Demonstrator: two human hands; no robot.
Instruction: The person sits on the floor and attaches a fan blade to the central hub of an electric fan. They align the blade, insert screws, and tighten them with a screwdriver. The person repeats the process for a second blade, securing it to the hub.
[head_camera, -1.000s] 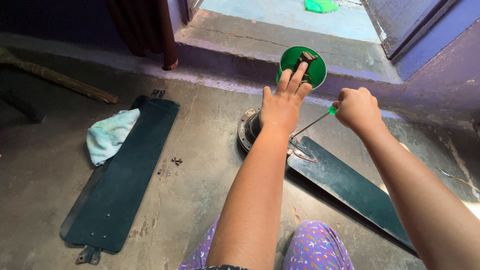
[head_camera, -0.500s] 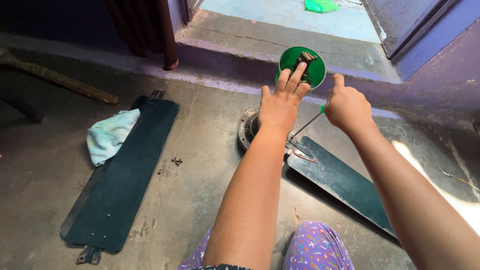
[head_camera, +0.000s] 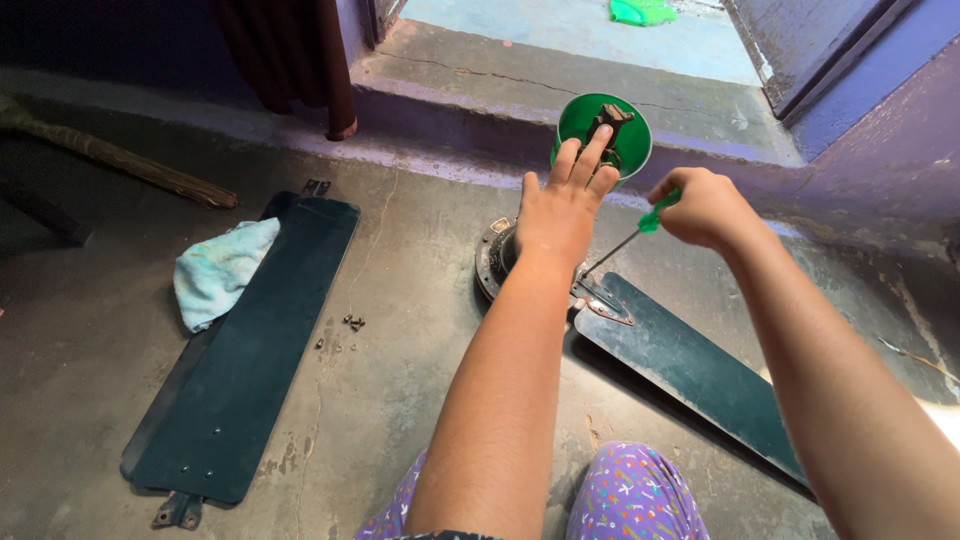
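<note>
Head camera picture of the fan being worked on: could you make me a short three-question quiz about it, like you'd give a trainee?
1. True or false: the left hand lies flat on the fan motor.
2. What does the right hand grip?
A. a hammer
B. a green-handled screwdriver
C. the cloth
3. Fill in: the loose fan blades lie on the floor to the ____ of the motor, near some small screws.

Key: 1 true. 2 B, with its tip at the bracket of the attached blade. 3 left.
</note>
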